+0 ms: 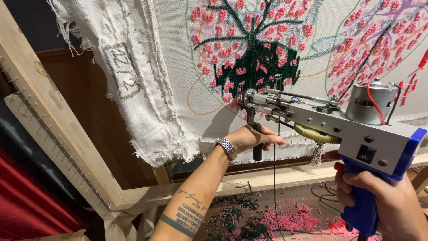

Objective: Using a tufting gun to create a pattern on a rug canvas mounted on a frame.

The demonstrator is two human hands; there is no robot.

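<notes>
Right hand (388, 201) nearest the camera, closed around the blue plastic pistol grip of the grey metal tufting gun (330, 122), index finger up by the red trigger. Gun held level, nose pointing left toward the cloth, silver cylindrical motor (371, 103) on top with red and black wires. Left hand (252, 138), silver metal wristwatch (227, 147) on the wrist, wrapped around the gun's black front handle (256, 140) under the nose. Thin dark green yarn strand (274, 178) hangs straight down from the nose area. Below: pink and green yarn clippings (267, 221) piled on the floor. Behind the hands, light wooden frame (67, 151) with rows of small nails along its edge (frayed cloth edges drape over it). Farthest: stretched white tufting cloth (178, 67), gun's needle end touching or just off it at the dark green tufted patch (263, 62) with pink tufted spots.
</notes>
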